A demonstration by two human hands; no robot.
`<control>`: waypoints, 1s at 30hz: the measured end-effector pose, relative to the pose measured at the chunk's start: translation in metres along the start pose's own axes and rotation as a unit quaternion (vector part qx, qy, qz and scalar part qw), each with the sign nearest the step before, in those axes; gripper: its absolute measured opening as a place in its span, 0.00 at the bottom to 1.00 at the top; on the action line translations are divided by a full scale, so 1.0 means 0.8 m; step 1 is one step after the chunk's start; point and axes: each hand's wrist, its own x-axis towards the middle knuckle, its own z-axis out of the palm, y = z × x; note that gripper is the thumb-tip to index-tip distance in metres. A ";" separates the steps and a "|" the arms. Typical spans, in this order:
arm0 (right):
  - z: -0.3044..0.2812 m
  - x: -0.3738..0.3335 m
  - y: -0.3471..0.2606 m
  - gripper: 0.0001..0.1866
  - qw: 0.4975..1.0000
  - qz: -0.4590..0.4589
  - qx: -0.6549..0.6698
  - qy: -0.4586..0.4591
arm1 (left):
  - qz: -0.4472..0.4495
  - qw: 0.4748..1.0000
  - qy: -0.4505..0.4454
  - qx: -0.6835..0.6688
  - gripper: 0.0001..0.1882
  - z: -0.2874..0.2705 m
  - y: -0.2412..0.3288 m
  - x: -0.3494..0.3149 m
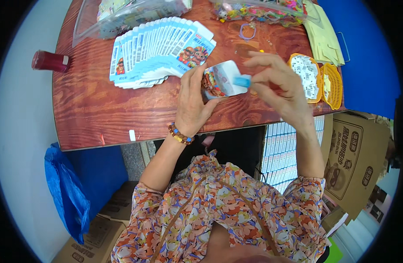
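In my left hand point(193, 96) is a small printed carton point(213, 84), fingers wrapped round its side. Its white end flap point(230, 72) stands open, tilted toward the right. My right hand point(276, 83) reaches in from the right, thumb and a finger pinched at a small light-blue piece point(242, 81) by the opening. Whether that piece is a flap or separate cannot be made out. Beyond my left hand lies a fanned row of flat light-blue cartons point(155, 50), overlapping on the wooden table point(92, 109).
Clear plastic bins point(142, 17) of small packets and colourful trinkets point(258, 13) line the far edge. Orange baskets point(333, 87) and pale yellow bags point(322, 35) stand right. A dark red jar point(51, 61) is left; a purple loop point(247, 31) lies far. Cardboard boxes point(357, 153) stand below the table's right.
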 end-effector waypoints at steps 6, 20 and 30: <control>0.014 0.013 0.017 0.02 0.998 -0.040 -0.034 -0.032 | -0.013 1.000 -0.008 0.007 0.48 0.003 -0.008 -0.005; 0.008 0.121 0.189 0.16 0.893 0.161 -0.412 0.083 | -0.024 0.999 -0.007 0.024 0.47 0.000 -0.001 -0.006; -0.012 0.060 0.106 0.11 0.968 0.249 0.022 0.013 | -0.040 0.996 0.001 0.086 0.46 -0.002 0.012 -0.004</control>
